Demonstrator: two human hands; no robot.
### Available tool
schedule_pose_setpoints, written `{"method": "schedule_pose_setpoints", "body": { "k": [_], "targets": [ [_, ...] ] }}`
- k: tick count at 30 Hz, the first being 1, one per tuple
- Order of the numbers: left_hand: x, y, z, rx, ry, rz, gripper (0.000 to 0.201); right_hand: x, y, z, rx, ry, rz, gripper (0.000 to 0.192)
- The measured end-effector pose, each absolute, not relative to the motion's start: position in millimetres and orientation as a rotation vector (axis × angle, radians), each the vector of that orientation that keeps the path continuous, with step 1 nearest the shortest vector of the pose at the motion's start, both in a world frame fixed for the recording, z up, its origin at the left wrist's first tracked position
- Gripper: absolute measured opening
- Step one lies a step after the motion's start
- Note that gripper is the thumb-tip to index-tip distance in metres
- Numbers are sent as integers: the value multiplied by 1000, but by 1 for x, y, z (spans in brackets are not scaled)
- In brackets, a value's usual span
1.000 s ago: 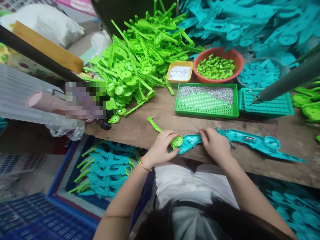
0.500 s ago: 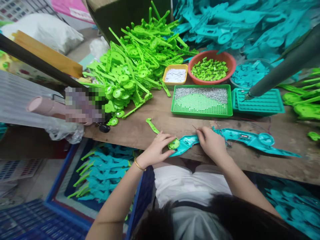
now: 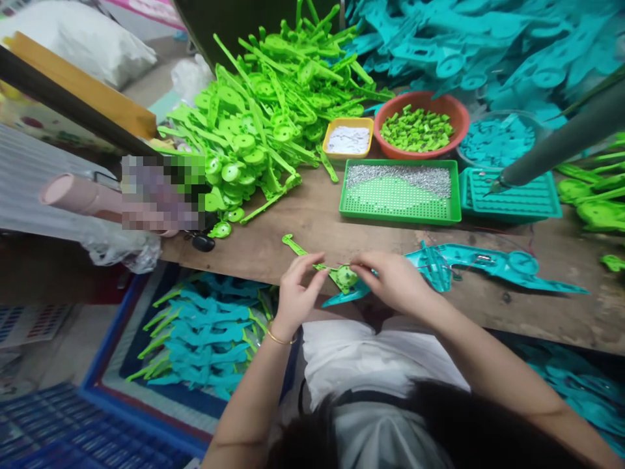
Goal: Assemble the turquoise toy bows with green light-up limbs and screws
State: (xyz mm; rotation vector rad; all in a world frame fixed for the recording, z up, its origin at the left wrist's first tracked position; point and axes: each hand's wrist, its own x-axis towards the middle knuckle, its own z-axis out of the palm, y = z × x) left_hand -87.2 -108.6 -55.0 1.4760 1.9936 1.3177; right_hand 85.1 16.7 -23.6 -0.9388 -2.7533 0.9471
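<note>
A long turquoise plastic part (image 3: 498, 260) lies along the front of the table, partly behind my right hand. On its left end sits a lime-green plastic arm with a round disc (image 3: 344, 276). My right hand (image 3: 398, 280) is above the turquoise part, just right of the disc, its thumb and forefinger pinched on what looks like a thin wire (image 3: 333, 267). The wire runs left over the green arm. My left hand (image 3: 299, 290) is at the disc's left, thumb and forefinger apart. Whether its fingertips touch the wire is unclear.
Behind are a green tray (image 3: 400, 212) of small metal pieces, a turquoise tray (image 3: 512, 208), a yellow dish (image 3: 347, 155) and a red bowl (image 3: 420, 153) of green pieces. Green arms (image 3: 263, 124) heap at left, turquoise parts (image 3: 463, 52) behind. A blue crate (image 3: 105, 345) stands below left.
My left hand has lifted off the green disc and its fingers have parted. My right hand has moved left towards the disc, bringing the thin wire over the green arm.
</note>
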Motion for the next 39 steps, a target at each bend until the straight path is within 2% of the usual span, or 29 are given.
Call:
{"method": "schedule_pose_setpoints", "body": {
  "k": [7, 16, 21, 26, 32, 39],
  "targets": [
    [-108, -123, -55, 1352, 1977, 1504, 16, 41, 9, -1, -985, -2808, 1162, 24],
    [-119, -120, -76, 1389, 2035, 1599, 10, 19, 7, -6, -941, -2837, 1271, 21],
    [-139, -114, -88, 1508, 2330, 1452, 13, 15, 19, -17, -978, -2793, 1244, 21],
    [-150, -103, -93, 1588, 2399, 1225, 16, 12, 23, -18, -936, -2975, 1220, 26],
    [-145, -100, -96, 1575, 2459, 1091, 19, 7, 20, -19, -776, -2997, 1340, 28],
    [-143, -98, -97, 1623, 2526, 962, 18, 10, 14, -20, -874, -2952, 1055, 21]
  ]
}}
